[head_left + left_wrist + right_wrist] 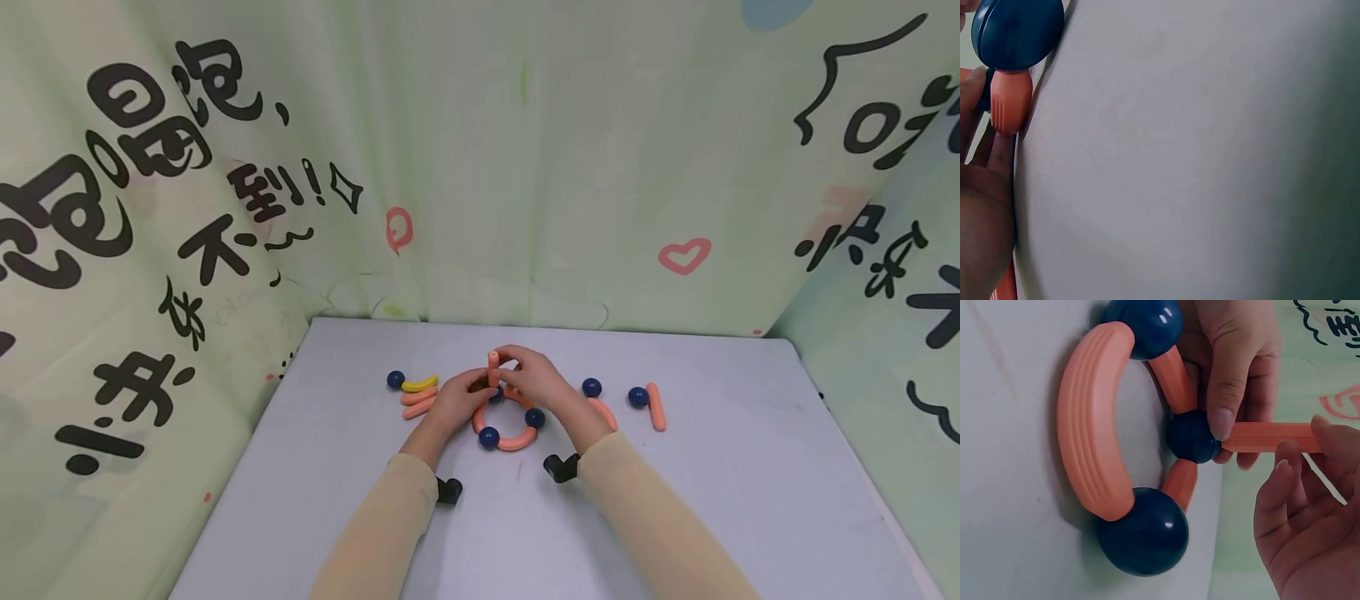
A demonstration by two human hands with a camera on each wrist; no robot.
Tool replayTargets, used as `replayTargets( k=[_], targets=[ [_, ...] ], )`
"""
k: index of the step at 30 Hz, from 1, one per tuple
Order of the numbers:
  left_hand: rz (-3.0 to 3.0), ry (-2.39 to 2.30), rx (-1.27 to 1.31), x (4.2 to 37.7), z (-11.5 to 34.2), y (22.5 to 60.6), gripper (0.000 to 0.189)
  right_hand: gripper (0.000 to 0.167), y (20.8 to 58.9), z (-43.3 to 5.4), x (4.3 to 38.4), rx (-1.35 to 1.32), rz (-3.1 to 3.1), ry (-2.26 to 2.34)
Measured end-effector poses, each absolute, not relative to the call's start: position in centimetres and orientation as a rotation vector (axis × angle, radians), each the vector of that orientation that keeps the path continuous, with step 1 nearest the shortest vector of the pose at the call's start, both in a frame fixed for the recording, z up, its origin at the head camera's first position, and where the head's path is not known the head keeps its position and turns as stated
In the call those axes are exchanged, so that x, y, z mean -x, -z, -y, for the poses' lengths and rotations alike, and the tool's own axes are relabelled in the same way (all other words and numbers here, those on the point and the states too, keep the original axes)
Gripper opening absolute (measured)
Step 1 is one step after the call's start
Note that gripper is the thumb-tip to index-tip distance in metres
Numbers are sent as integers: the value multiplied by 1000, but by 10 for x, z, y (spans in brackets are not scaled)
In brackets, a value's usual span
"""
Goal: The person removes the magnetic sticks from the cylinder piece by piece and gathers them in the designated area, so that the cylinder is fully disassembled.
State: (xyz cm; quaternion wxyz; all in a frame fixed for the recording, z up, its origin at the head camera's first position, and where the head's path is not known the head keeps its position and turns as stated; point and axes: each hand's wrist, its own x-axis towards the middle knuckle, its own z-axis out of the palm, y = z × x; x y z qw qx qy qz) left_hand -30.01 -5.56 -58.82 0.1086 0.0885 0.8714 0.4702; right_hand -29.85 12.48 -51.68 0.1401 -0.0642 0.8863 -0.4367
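Observation:
A ring of curved orange sticks (512,444) and blue balls (489,437) lies on the table. From its far ball (1192,436) a straight orange stick (1266,437) stands up. My right hand (538,377) pinches this stick near its upper end between thumb and fingers. At the stick's foot, my left hand (455,400) pinches it where it meets the ball, its thumb against both. The left wrist view shows only part of the left hand (985,219), beside a ball (1019,31) and an orange stick end (1010,103).
Left of the ring lie a blue ball (396,380), a curved yellow stick (420,385) and orange sticks (418,408). To the right are a curved orange stick (604,412), two blue balls (592,387) and a straight orange stick (656,407). A printed curtain (480,167) surrounds the table.

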Motion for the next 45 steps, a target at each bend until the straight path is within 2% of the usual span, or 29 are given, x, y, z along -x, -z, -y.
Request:
replayTargets(
  k=[7, 24, 30, 36, 45],
  targets=[
    [-2575, -1370, -237, 300, 54, 590, 38, 27, 521, -126, 299, 175, -2566, 1288],
    [-2596, -1349, -239, 299, 54, 591, 38, 29, 519, -136, 290, 261, -2664, 1282],
    [-2556, -1370, -266, 298, 55, 591, 34, 27, 507, -156, 288, 249, -2638, 1396],
    [-2528, -1389, -238, 298, 55, 593, 30, 31, 500, -186, 283, 103, -2596, 1445],
    [-2531, -1403, -233, 296, 55, 594, 25, 35, 497, -235, 262, 29, -2695, 1421]
  ],
)
